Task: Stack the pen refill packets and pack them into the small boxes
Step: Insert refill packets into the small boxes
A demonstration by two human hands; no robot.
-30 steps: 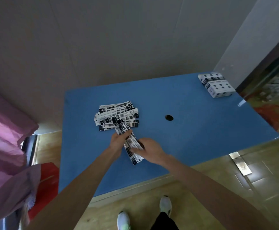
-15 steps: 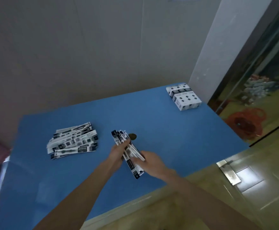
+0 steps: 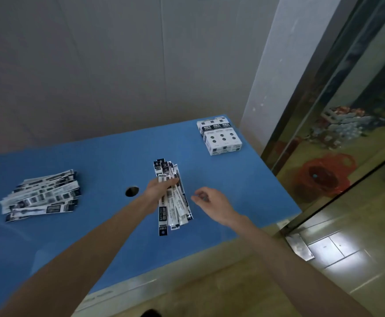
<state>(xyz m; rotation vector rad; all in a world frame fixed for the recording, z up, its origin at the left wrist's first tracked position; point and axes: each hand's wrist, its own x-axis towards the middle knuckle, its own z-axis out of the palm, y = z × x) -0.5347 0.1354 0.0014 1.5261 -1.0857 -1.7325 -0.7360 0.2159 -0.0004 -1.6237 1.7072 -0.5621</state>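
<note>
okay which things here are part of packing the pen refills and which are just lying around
Part of the job:
held bundle of refill packets, gripped by the left hand
loose pile of packets
small boxes
right hand, holding nothing

Just lying about:
red bag on the floor
hole in the blue table

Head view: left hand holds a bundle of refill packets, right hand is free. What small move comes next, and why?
Probably the right hand reaches for the small boxes at the far right corner: the left hand grips the gathered packets, and no box is within reach yet.
</note>
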